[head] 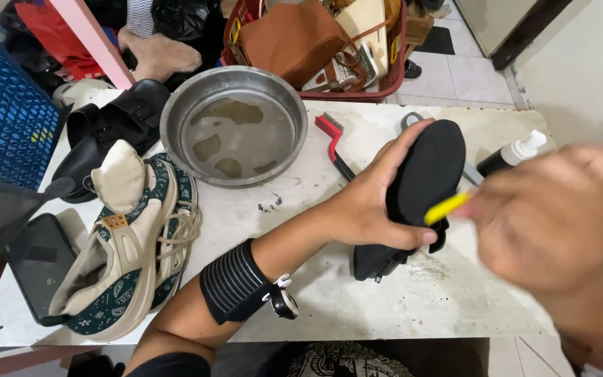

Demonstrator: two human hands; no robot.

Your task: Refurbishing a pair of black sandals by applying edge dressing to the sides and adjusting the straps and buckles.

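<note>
Left hand (375,199) around black shoe (423,181); blurred right hand (549,216) beside, perhaps brush-bearing.

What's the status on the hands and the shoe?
Left hand grips black sandal-like shoe, sole up. Right hand, blurred, holds yellow-handled tool at the sole. Red-handled brush lies clear behind.

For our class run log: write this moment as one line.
left hand: holds black shoe | right hand: holds yellow-handled tool, blurred | on white table: metal basin, red brush
</note>
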